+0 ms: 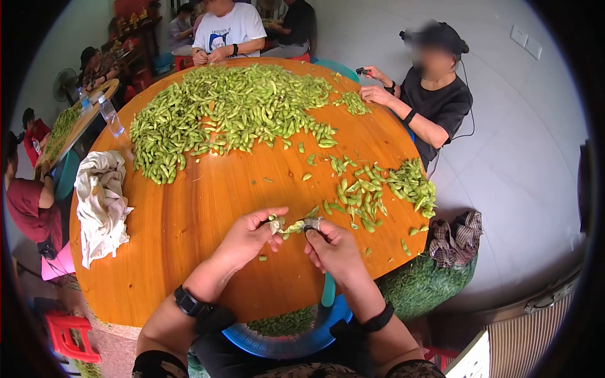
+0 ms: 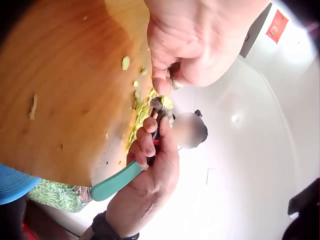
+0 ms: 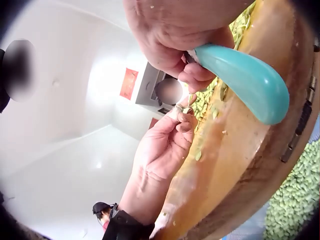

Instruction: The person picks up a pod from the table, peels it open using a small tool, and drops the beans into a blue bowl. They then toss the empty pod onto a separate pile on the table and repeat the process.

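Observation:
Over the near part of the table, my left hand (image 1: 247, 238) pinches a green soybean pod (image 1: 293, 227) between thumb and fingertips, a pale wrap on one fingertip. Close beside it, my right hand (image 1: 337, 251) grips a tool with a teal handle (image 3: 245, 77). The handle sticks out below the palm, and my fingers hide most of the working end. Grey wrapping shows at the right fingertips, right by the pod. In the left wrist view both sets of fingertips nearly meet around the pod.
A big heap of soybean pods (image 1: 239, 107) covers the far side of the wooden table (image 1: 189, 214); a smaller pile (image 1: 413, 186) lies right. A white cloth (image 1: 101, 201) and bottle (image 1: 111, 116) are left. Below the near edge sits a blue basin (image 1: 331, 340) of beans. Other people sit around.

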`<state>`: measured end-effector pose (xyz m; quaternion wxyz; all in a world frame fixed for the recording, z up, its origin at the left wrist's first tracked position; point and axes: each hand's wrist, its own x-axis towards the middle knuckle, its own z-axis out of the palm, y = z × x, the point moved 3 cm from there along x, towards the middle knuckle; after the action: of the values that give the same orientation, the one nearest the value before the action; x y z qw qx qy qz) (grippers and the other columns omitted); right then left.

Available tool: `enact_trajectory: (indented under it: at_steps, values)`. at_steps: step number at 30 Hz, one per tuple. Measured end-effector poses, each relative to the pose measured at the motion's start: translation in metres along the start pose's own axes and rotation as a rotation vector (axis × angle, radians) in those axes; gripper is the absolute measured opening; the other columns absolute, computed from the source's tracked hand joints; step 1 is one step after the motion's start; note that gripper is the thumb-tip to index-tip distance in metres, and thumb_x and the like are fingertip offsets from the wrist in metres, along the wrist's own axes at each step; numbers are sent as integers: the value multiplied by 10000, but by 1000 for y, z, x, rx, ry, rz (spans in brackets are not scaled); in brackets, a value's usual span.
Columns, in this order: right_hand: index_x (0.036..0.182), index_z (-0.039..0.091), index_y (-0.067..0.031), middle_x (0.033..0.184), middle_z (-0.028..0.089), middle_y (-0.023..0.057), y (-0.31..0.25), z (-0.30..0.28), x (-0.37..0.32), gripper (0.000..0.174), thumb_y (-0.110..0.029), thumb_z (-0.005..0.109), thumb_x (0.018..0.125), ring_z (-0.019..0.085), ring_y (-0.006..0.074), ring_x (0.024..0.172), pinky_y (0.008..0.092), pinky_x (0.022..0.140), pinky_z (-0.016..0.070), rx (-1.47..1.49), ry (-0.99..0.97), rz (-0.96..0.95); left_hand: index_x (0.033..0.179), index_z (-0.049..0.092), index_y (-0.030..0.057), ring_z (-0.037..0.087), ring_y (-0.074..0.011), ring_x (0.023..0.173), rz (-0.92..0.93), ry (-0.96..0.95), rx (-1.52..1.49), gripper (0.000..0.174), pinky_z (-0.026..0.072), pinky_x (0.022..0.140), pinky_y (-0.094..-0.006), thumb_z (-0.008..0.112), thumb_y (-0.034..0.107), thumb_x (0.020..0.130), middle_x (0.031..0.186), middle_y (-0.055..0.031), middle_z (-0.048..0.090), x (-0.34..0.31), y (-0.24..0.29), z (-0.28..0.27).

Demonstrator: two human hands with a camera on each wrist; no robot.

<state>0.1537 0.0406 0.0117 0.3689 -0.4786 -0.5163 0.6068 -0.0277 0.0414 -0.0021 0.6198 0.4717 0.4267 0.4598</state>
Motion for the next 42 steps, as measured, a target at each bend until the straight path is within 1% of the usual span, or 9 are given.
enact_trajectory:
  at_steps: [6, 11, 17, 26, 29, 33, 36, 38, 42]
  values:
    - [891, 608, 0, 695, 615, 67, -7, 14, 0, 148, -119, 677, 835, 588, 134, 652, 289, 613, 463, -258, 51, -209, 1179, 615, 43, 542, -70, 637, 3, 49, -73, 272, 456, 587, -202, 511, 30, 928, 869, -3, 622, 0, 0, 9]
    - [893, 637, -49, 637, 545, -45, -12, 23, 2, 95, -137, 664, 870, 434, 19, 502, 203, 447, 350, -384, 51, -330, 1143, 640, 64, 518, -59, 633, 32, -16, -205, 259, 410, 562, -184, 509, 30, 922, 879, 16, 624, -1, -6, 15]
    - [845, 602, 0, 625, 570, 103, -13, 28, -3, 183, -149, 701, 808, 513, 143, 552, 313, 533, 429, -420, 170, -353, 1129, 652, 64, 546, -62, 805, 125, 36, -145, 240, 423, 689, -199, 532, 51, 920, 1009, 1, 659, -3, -3, 19]
    - [752, 599, -37, 550, 512, -23, -10, 33, -7, 136, -110, 636, 861, 466, 42, 465, 243, 410, 358, -394, 202, -375, 1144, 648, 47, 526, -51, 813, 118, -49, -357, 244, 414, 680, -226, 530, 115, 942, 976, 23, 649, 1, -12, 19]
    - [746, 570, 6, 582, 549, 150, -15, 20, -9, 176, -134, 663, 798, 556, 212, 511, 344, 509, 442, -604, 294, -337, 1135, 635, 28, 583, -105, 825, 51, -16, -287, 232, 465, 713, -260, 530, 123, 951, 1005, -39, 664, 5, -16, 12]
    - [693, 522, 19, 571, 517, 191, -23, 12, -9, 199, -107, 665, 752, 527, 308, 485, 386, 494, 419, -976, 407, -583, 1070, 620, 21, 604, -192, 774, 486, 139, 459, 192, 483, 708, -308, 527, 131, 943, 904, -127, 638, -2, -6, 17]
    - [721, 555, 2, 544, 540, 129, -22, 20, -12, 176, -119, 662, 788, 528, 221, 448, 336, 452, 413, -956, 305, -622, 1008, 621, 30, 595, -203, 680, 567, 25, 538, 143, 478, 657, -317, 525, 90, 920, 787, -136, 613, -8, 2, 22]
    - [754, 574, -3, 568, 568, 109, -28, 22, -15, 154, -120, 660, 804, 549, 200, 456, 325, 443, 423, -791, 203, -392, 1048, 623, 50, 530, -83, 679, 129, -146, 425, 149, 453, 619, -254, 529, 108, 948, 794, -19, 596, -4, -2, 18]
    - [841, 612, -35, 609, 577, 10, -41, 19, -16, 101, -129, 643, 863, 504, 57, 455, 227, 390, 367, -354, -47, 32, 1028, 626, 49, 485, -50, 655, 93, -217, 96, 138, 419, 585, -217, 529, 114, 954, 759, 30, 552, 1, -9, 16]
